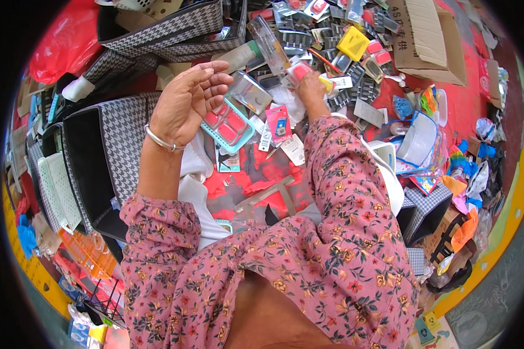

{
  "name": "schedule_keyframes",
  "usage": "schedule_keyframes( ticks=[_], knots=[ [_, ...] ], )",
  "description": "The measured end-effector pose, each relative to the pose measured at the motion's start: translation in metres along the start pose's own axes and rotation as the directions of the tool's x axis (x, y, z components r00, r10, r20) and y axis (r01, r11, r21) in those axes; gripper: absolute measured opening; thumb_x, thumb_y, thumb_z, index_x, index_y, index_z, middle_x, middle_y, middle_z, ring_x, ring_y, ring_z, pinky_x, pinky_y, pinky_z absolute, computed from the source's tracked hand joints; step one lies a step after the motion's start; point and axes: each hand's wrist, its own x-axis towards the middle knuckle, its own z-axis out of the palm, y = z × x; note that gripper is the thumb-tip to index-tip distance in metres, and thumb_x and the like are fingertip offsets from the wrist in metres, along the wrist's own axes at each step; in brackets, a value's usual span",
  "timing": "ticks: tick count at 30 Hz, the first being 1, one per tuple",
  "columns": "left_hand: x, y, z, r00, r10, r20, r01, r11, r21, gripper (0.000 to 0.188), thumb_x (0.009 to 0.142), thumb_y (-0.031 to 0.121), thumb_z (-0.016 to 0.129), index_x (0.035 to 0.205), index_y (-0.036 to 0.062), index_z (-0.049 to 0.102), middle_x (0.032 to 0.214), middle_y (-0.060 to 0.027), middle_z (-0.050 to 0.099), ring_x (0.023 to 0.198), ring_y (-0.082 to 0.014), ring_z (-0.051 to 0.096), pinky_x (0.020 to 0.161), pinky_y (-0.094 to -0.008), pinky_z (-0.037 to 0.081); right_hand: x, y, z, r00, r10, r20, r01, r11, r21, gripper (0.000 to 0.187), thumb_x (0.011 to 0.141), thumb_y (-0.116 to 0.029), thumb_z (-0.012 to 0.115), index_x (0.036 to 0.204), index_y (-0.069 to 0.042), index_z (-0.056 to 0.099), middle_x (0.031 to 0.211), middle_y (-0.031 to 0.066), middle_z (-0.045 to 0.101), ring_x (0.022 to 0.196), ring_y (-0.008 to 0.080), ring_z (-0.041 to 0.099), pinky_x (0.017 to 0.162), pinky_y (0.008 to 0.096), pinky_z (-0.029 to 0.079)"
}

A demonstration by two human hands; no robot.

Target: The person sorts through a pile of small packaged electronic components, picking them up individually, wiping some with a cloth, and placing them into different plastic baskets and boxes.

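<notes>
My left hand point(186, 103), a silver bangle at its wrist, is raised with loosely curled fingers and nothing in it. Just right of it is a light-blue plastic basket point(236, 146) holding several small red cases point(227, 129). Farther off to the right, my right hand point(312, 92) reaches into the pile, its fingers closed on a small red case with a pale border point(300, 71). Its fingertips are partly hidden. Clear plastic boxes point(269, 43) lie left of that hand. A pink blister card point(279, 124) lies between my forearms.
Black plastic pieces point(294, 39) and a yellow box point(353, 43) are heaped at the far side. A cardboard box point(434, 43) stands far right. Houndstooth fabric bins point(119, 139) stand left. Plastic bags and scraps point(463, 166) lie right, on red sheeting point(468, 87).
</notes>
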Motion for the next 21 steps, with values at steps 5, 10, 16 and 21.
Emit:
schedule_keyframes(
  ticks=[5,10,16,21],
  knots=[
    [-0.001,0.003,-0.015,0.998,0.024,0.061,-0.025,1.0,0.009,0.03,0.087,0.015,0.044,0.11,-0.0042,0.047,0.091,-0.0073,0.056,0.077,-0.0109,0.055,0.069,-0.0205,0.048,-0.069,-0.027,-0.011,0.889,0.19,0.416,-0.307,0.922,0.235,0.039,0.065,-0.03,0.062,0.094,-0.002,0.062,0.102,0.0178,0.059,0.094,0.031,0.058,0.079,0.0364,0.047],
    [0.02,-0.002,-0.006,0.994,0.069,-0.084,-0.067,0.997,0.024,0.032,0.085,0.018,0.051,0.111,-0.0013,0.047,0.095,-0.0062,0.056,0.083,-0.0118,0.055,0.072,-0.0221,0.047,-0.072,-0.007,-0.006,0.854,0.194,0.483,-0.514,0.468,0.719,0.045,0.06,-0.029,0.072,0.082,0.008,0.059,0.077,0.0116,0.061,0.065,0.0204,0.059,0.059,0.032,0.047],
    [0.022,-0.007,-0.008,0.974,0.088,-0.211,-0.05,0.983,0.178,0.046,0.085,0.038,0.05,0.117,0.0053,0.044,0.11,-0.0081,0.052,0.098,-0.0176,0.051,0.084,-0.0291,0.041,-0.064,-0.087,-0.2,0.957,-0.288,0.015,0.182,0.643,0.744,0.041,0.057,-0.033,0.069,0.073,0.004,0.062,0.071,0.0166,0.06,0.063,0.0242,0.058,0.061,0.0339,0.045],
    [0.009,-0.023,0.015,0.969,0.103,0.226,-0.134,0.983,0.127,0.049,0.089,0.042,0.04,0.121,0.0053,0.042,0.106,-0.0065,0.053,0.094,-0.0169,0.053,0.08,-0.0278,0.043,-0.126,-0.116,-0.245,0.944,-0.331,-0.016,0.283,0.779,0.559,0.05,0.06,-0.043,0.059,0.08,0.003,0.061,0.082,0.0238,0.06,0.079,0.0351,0.059,0.069,0.0408,0.047]
  ],
)
